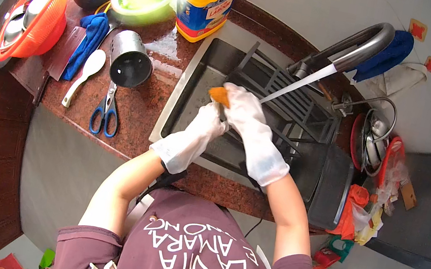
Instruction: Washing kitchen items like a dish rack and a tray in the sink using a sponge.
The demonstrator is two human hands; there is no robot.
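Observation:
Both my hands wear loose, whitish translucent gloves and meet over the steel sink (197, 88). My right hand (244, 107) grips an orange-brown scrubbing pad (219, 96), whose end sticks out past the fingers. Just below the pad is my left hand (210, 120), its fingers curled close against the right one; whether it holds something is hidden. Water runs from the curved faucet (362, 48) and comes down beside my right hand. Behind the hands, a dark slatted rack (292, 94) lies tilted across the sink.
Left of the sink, the granite counter (135, 120) carries scissors (106, 113), a metal utensil holder (131, 61), a white rice paddle (86, 75), a blue cloth (88, 41) and an orange colander (38, 21) of bowls. A yellow jug (208, 1) stands behind; a black bin (329, 189) sits right.

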